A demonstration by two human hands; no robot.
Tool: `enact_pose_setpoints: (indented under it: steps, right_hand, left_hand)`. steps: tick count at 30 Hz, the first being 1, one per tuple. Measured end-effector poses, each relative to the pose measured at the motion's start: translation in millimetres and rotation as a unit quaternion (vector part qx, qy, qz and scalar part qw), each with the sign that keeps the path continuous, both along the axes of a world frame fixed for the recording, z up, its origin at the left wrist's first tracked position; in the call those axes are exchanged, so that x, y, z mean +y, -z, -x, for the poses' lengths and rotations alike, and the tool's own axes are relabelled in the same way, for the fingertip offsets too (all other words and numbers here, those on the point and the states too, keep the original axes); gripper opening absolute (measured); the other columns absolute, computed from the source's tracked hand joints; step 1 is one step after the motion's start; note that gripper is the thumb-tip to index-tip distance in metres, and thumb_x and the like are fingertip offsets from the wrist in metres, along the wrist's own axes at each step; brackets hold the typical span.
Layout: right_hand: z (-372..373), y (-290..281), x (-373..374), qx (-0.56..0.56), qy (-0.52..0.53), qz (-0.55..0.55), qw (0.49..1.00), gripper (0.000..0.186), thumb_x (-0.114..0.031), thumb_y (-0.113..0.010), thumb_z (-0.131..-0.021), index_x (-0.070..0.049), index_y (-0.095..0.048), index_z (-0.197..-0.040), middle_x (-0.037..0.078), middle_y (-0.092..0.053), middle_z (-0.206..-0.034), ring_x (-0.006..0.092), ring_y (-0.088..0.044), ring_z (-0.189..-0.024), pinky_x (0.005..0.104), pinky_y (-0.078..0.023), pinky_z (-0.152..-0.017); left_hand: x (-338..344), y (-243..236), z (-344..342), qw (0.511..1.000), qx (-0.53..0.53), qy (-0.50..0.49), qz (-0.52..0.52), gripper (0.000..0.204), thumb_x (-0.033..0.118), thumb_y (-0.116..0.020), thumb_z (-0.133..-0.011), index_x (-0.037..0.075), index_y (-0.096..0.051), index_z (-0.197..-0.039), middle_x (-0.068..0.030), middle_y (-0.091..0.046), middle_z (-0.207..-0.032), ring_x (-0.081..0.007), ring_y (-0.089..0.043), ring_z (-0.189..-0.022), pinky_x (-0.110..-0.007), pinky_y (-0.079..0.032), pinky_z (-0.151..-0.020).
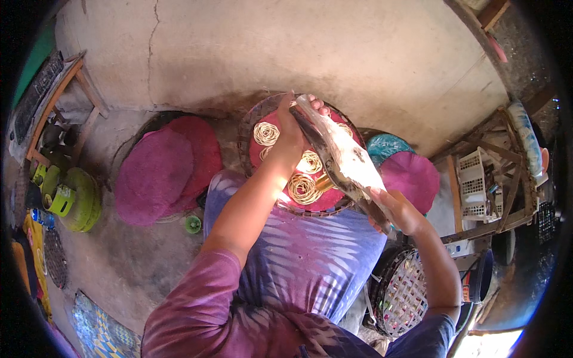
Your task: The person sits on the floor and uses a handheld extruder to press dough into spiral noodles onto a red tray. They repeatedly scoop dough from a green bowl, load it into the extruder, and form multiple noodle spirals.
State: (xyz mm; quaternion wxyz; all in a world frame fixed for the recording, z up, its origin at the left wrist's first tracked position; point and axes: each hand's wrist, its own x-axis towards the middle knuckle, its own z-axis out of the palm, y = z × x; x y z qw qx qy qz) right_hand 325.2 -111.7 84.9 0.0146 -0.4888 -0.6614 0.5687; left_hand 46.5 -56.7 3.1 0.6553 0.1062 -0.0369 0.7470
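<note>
Both hands hold a long wooden press (346, 150), tilted from upper left to lower right, with a sunlit pale top. My left hand (290, 131) is closed round its far end, fingertips showing past the edge. Round the near end, my right hand (396, 210) is closed too. A brass-coloured tube (324, 182) pokes out below the press; its lower end is close to a coil of thin pale dough strands (304, 189). Several such coils, one at the upper left (265, 133), lie on red cloth in a round woven tray (244, 134) before my lap. The press hides part of the tray.
Purple-red round cloths (154, 178) lie on the left floor, another (410, 179) at right beside a teal bundle (388, 147). A green gas cylinder (80, 200) stands far left. An openwork basket (406, 292) and a wooden rack (456, 194) are at right. A cracked wall (286, 48) rises behind.
</note>
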Motion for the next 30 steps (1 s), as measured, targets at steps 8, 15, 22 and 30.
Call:
enact_pose_setpoints:
  steps: [8, 15, 22, 30]
  right_hand:
    - [-26.8, 30.7, -8.7, 0.115, 0.028, -0.023, 0.993, 0.060, -0.057, -0.047, -0.092, 0.001, -0.059, -0.091, 0.009, -0.060, -0.070, 0.0172, -0.060, -0.056, 0.0287, -0.046, -0.049]
    - [-27.9, 33.4, -11.6, 0.191, 0.027, -0.023, 0.981, 0.059, -0.056, -0.048, -0.092, 0.001, -0.059, -0.091, 0.009, -0.060, -0.071, 0.0166, -0.058, -0.058, 0.0290, -0.045, -0.052]
    - [-33.2, 52.8, -0.5, 0.191, 0.065, -0.072, 0.977, 0.058, -0.054, -0.047, -0.093, 0.003, -0.059, -0.091, 0.010, -0.060, -0.071, 0.0168, -0.058, -0.058, 0.0292, -0.045, -0.051]
    - [-57.8, 110.4, -19.7, 0.326, 0.154, -0.097, 0.928, 0.071, -0.062, -0.046, -0.086, 0.007, -0.060, -0.096, 0.014, -0.062, -0.073, 0.0210, -0.060, -0.059, 0.0312, -0.047, -0.052]
  left_hand:
    - [-20.9, 26.2, 7.7, 0.829, 0.532, 0.085, 0.150, 0.078, 0.061, -0.014, -0.096, 0.001, -0.047, -0.133, -0.0139, -0.055, -0.130, -0.0278, -0.047, -0.124, -0.042, -0.029, -0.110]
    - [-40.7, 61.3, -10.3, 0.623, 0.763, 0.167, 0.027, 0.059, 0.020, -0.032, -0.098, 0.018, -0.012, -0.153, -0.0167, -0.043, -0.145, -0.0256, -0.038, -0.134, -0.038, -0.023, -0.113]
    - [-40.0, 50.0, -9.8, 0.556, 0.824, 0.110, 0.007, 0.052, 0.039, -0.026, -0.101, 0.012, -0.038, -0.144, -0.0245, -0.048, -0.137, -0.0289, -0.047, -0.125, -0.041, -0.031, -0.109]
    - [-94.8, 68.3, -7.5, 0.346, 0.912, -0.221, -0.004, 0.054, 0.035, -0.063, -0.086, 0.008, -0.052, -0.131, -0.0098, -0.052, -0.135, -0.0274, -0.051, -0.112, -0.043, -0.037, -0.102]
